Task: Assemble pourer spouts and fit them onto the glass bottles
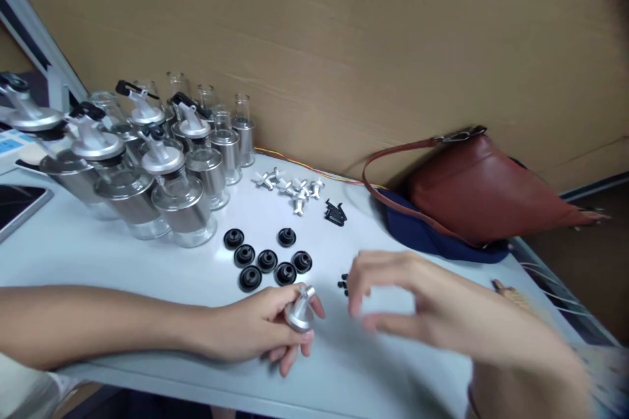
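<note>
My left hand (pixel 260 330) rests on the white table (pixel 98 262) with its fingers closed round a small silver metal spout cap (pixel 301 312). My right hand (pixel 417 304) hovers just right of it, blurred by motion, fingers curled loosely and apart, with nothing seen in them. Its fingertips are close to a few tiny black pieces (pixel 343 284). Several black rubber rings (pixel 268 258) lie just beyond my left hand.
Several glass bottles with silver tops (pixel 162 163) stand at the back left. Small silver spout parts (pixel 289 186) and black clips (pixel 335 213) lie mid-table. A brown leather bag (pixel 481 190) on a dark blue cloth sits at right against a cardboard wall. A tablet (pixel 19 206) lies far left.
</note>
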A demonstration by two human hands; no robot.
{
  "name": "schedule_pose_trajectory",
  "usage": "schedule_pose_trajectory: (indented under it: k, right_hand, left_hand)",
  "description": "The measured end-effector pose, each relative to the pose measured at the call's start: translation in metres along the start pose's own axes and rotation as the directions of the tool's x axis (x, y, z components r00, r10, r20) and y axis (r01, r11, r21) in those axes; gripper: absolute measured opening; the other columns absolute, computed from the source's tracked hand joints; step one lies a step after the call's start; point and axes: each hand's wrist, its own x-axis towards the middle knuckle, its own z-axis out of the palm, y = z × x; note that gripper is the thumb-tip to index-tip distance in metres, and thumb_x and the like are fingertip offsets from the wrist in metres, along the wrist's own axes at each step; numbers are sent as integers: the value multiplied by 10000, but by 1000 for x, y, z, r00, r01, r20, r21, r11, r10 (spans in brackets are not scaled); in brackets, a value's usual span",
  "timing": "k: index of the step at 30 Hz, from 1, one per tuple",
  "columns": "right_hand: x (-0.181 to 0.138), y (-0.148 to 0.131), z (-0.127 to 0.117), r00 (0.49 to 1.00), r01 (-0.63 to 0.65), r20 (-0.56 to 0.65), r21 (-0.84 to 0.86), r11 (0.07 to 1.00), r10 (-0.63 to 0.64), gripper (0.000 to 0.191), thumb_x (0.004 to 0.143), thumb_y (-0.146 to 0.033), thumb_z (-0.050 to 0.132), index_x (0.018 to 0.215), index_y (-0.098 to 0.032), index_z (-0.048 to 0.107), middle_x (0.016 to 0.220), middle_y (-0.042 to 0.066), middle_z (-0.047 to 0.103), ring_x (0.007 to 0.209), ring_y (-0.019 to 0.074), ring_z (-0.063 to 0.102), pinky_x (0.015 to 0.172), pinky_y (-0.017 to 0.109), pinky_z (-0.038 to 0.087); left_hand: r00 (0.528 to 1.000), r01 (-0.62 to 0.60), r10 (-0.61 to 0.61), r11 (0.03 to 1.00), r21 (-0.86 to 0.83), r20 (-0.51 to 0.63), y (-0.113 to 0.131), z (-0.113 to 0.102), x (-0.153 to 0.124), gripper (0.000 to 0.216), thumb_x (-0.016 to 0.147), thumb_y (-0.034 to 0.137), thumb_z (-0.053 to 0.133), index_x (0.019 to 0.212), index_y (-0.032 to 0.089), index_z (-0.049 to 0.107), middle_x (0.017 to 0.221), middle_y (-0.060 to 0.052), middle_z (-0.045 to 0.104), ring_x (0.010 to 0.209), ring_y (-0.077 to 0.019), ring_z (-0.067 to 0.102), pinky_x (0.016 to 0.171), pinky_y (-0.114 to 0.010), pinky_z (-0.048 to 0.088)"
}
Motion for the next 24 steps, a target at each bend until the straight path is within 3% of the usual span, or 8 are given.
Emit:
schedule_pose_trajectory:
  k: [1,4,6,9,14,20,24]
  right_hand:
    - [3,8,2,999,-28,40,37,999,26,67,867,-267,662,906,-217,680,951,35,669,901,171,625,862,327,496]
    - [8,31,9,992,-103,77,103,989,95,244,756,-196,724,987,-225,650,1055,37,610,1033,204,562,954,361,436]
    - [8,41,14,993,-112,48,117,987,108,248,751,-185,706,981,-222,624,1072,40,573,1050,206,536,976,367,415]
    - [8,45,22,989,-145,-29,60,988,147,232,736,-101,622,939,-210,591,1045,44,538,1015,204,522,972,376,409]
    - [16,43,31,971,-233,-64,-50,971,229,279,623,-13,565,832,-196,589,961,43,537,957,223,522,903,384,440]
    - [16,48,30,971,-191,-151,-41,981,183,96,755,-143,598,770,-210,666,935,50,597,903,212,571,855,368,454]
    - [16,40,26,959,-127,-238,128,984,155,68,798,-229,595,779,-214,659,818,18,674,762,181,599,741,322,466]
  left_hand:
    - [1000,-4,4,1000,1,3,1,0,-1,336,845,404,620,1021,195,425,749,56,556,516,-49,493,498,-213,319]
    - [999,4,-5,999,32,52,5,-1,-4,232,860,351,589,935,196,433,654,76,491,551,-69,465,560,-229,340]
    - [997,13,-18,998,67,74,7,-2,-6,192,862,314,580,896,197,432,601,80,468,575,-82,439,594,-235,341]
    - [998,18,-21,999,42,67,9,-3,-9,256,803,283,644,916,204,428,683,75,458,594,-73,410,605,-230,339]
    - [997,50,-55,996,74,62,10,-3,-8,354,826,427,643,968,207,404,749,63,442,626,-74,407,641,-242,348]
    - [997,43,-45,999,27,58,5,-3,-4,474,847,600,567,1020,208,366,682,61,494,626,-97,451,626,-251,338]
    - [999,11,-10,1000,-8,51,1,-4,-3,492,846,614,572,1036,216,354,727,61,494,614,-83,460,613,-242,349]
